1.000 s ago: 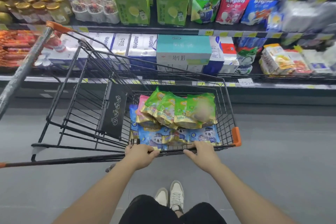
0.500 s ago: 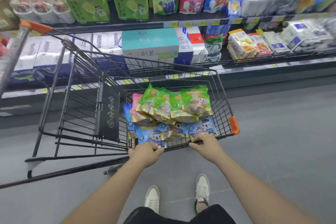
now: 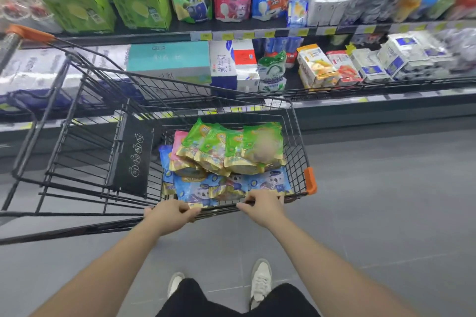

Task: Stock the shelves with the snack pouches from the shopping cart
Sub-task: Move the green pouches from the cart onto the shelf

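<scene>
Nothing stocked yet: left hand (image 3: 171, 215) and right hand (image 3: 262, 204) are both gripping the near rim of the shopping cart (image 3: 298, 141) at 6 o'clock, snack pouches (image 3: 231, 148) sitting inside, shelves (image 3: 283, 32) waiting at 12.

Shopping cart (image 3: 85, 141) occupies frame centre-left; snack pouches (image 3: 226, 159) piled in its near right end. Shelves (image 3: 257, 31) span the upper frame behind it.

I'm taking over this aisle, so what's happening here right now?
A person stands at a shopping cart, left hand and right hand both gripping its near rim. Green, pink and blue snack pouches lie piled in the basket. Neither hand holds a pouch. The cart faces shelves stocked with boxes and bags.
</scene>
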Motion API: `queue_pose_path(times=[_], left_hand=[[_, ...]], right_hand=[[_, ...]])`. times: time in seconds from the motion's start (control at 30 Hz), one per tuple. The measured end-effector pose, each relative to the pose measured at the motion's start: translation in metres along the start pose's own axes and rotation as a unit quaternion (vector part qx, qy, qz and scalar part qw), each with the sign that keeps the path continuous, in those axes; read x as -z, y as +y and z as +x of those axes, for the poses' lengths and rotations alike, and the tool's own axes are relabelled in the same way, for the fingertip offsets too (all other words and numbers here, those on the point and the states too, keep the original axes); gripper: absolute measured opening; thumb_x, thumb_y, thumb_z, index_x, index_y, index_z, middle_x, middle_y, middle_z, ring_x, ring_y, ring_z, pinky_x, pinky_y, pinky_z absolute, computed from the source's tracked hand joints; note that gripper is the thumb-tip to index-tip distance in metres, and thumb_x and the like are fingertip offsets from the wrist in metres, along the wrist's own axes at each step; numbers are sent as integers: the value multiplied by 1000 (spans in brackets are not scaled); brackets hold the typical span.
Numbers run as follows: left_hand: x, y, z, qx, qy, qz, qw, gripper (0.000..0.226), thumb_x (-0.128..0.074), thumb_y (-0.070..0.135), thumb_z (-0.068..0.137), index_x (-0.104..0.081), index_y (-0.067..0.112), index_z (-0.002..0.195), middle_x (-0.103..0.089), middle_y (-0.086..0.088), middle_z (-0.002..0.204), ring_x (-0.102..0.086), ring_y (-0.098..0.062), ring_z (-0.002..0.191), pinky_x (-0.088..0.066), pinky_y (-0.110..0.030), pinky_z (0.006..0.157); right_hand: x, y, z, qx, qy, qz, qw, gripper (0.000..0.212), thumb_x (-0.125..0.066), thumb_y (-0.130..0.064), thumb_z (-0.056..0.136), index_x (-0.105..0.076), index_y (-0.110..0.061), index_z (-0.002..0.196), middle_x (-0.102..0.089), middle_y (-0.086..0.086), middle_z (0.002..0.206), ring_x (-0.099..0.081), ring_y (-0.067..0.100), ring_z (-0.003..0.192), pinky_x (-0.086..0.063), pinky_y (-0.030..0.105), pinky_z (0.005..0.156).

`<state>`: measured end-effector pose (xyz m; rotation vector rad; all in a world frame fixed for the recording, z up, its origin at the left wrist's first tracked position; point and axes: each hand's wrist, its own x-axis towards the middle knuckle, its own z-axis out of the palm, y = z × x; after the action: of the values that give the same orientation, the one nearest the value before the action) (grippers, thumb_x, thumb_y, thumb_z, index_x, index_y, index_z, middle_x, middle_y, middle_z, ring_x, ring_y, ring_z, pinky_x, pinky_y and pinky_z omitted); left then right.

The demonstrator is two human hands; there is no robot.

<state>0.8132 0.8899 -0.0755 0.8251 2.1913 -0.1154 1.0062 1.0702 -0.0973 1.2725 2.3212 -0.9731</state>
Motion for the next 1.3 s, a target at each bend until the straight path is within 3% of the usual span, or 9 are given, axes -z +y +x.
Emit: queue_pose_path(times=[0.17, 0.3, 0.47, 0.7, 0.87, 1.03, 1.3], left_hand=[[-11, 54, 5, -6, -7, 4, 1000, 57, -35, 76, 92, -72, 34, 79, -70, 16, 88, -60, -9, 94, -40, -44, 101], [-18, 89, 18, -20, -31, 5, 999, 61, -34, 78, 88, -72, 34, 70, -67, 13, 89, -60, -14, 96, -45, -47, 100], [-29, 138, 18, -16, -21, 18, 999, 63, -33, 76, 92, -73, 29, 76, -68, 12, 90, -60, -16, 100, -38, -51, 105], [-35, 203, 16, -22, -23, 14, 999, 60, -33, 71, 95, -70, 26, 79, -57, 13, 83, -57, -17, 102, -35, -47, 101], [-45, 254, 21, -5, -10, -13, 1000, 62, -35, 77, 90, -72, 30, 77, -69, 12, 91, -60, -15, 100, -36, -48, 103], [-58, 315, 18, 14, 3, -4, 1000, 63, -33, 78, 91, -73, 30, 85, -71, 13, 96, -59, -11, 103, -31, -47, 104], [-77, 414, 23, 14, -4, -10, 1000, 63, -33, 77, 92, -74, 30, 79, -71, 10, 97, -59, -15, 105, -29, -46, 100]], right_hand=[[31, 41, 7, -19, -2, 2, 1000, 24, -67, -58, 86, -63, -35, 88, -71, -10, 107, -60, 18, 111, -25, 53, 117], [54, 76, 16, -27, -10, 15, 999, 26, -71, -59, 80, -60, -37, 70, -73, -12, 98, -63, 14, 103, -39, 51, 110], [80, 109, 11, -41, 12, 30, 999, 30, -75, -54, 81, -56, -39, 63, -75, -14, 98, -65, 12, 105, -37, 44, 112], [117, 168, 21, -25, 11, 27, 999, 25, -76, -60, 78, -68, -38, 72, -74, -16, 88, -65, 5, 95, -37, 44, 111], [146, 221, 34, 9, 5, 42, 999, 39, -67, -72, 73, -76, -37, 87, -74, -17, 90, -65, 7, 98, -41, 45, 107], [181, 275, 39, 35, -13, 45, 998, 30, -65, -58, 84, -77, -34, 96, -75, -13, 102, -63, 12, 108, -33, 51, 114], [232, 359, 51, 10, -19, 58, 998, 20, -74, -54, 81, -76, -37, 92, -72, -18, 95, -64, 8, 107, -26, 50, 117]])
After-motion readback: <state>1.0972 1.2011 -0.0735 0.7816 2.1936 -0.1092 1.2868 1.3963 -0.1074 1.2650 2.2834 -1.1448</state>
